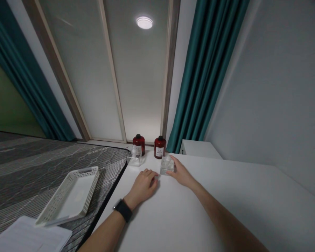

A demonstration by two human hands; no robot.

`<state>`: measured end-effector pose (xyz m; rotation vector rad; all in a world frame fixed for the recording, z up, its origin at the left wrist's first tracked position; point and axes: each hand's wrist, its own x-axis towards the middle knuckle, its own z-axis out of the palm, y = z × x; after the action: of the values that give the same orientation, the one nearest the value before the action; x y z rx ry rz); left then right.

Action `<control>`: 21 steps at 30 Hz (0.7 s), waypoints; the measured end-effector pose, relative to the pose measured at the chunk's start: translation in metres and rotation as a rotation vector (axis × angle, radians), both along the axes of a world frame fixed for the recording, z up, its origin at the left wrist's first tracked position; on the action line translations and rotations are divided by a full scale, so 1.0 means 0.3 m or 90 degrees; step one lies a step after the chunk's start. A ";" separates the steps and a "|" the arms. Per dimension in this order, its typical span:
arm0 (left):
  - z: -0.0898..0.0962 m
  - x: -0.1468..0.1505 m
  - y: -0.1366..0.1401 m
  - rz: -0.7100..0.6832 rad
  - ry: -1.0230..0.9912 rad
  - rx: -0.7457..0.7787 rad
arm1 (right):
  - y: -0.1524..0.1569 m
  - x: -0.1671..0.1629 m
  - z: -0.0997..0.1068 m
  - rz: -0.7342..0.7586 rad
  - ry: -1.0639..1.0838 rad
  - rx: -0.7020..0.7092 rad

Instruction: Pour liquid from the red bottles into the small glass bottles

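Observation:
On the white tabletop (157, 217), my right hand (182, 172) has its thumb and fingers around the right side of a small clear square container (167, 165). Whitish, crumpled-looking contents show inside it, too blurred to name. My left hand (145, 184) rests on the tabletop just left of that container, fingers loosely bent and holding nothing. A dark red bottle (160, 148) with a black cap and white label stands right behind the container. Further left is another dark red bottle (139, 140), partly hidden by a second clear container (135, 160) with something whitish in it.
To the left, a white perforated basket (90, 192) lies on a grey patterned surface (42, 168), beside white paper sheets (28, 236). A white cabinet (199, 148) stands behind the table. Teal curtains (199, 77) hang beside frosted sliding panels (139, 77); a grey wall (278, 87) is at right.

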<state>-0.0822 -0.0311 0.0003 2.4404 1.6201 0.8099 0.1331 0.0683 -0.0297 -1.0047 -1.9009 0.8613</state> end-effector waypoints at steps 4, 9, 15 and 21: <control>0.003 0.000 0.000 -0.004 0.011 -0.021 | 0.018 0.047 -0.002 -0.020 0.004 -0.020; -0.012 0.014 0.003 -0.005 -0.032 -0.031 | -0.020 0.115 0.003 -0.031 0.009 -0.045; -0.003 0.098 0.027 -0.089 -0.170 -0.101 | -0.116 0.196 0.010 0.005 0.057 -0.077; 0.042 0.228 0.109 -0.194 -0.172 -0.177 | -0.178 0.297 0.027 0.009 0.043 -0.095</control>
<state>-0.0137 0.0016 0.0130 2.1959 1.1456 0.7648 0.2222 0.0149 -0.0217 -1.0378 -1.8103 1.0448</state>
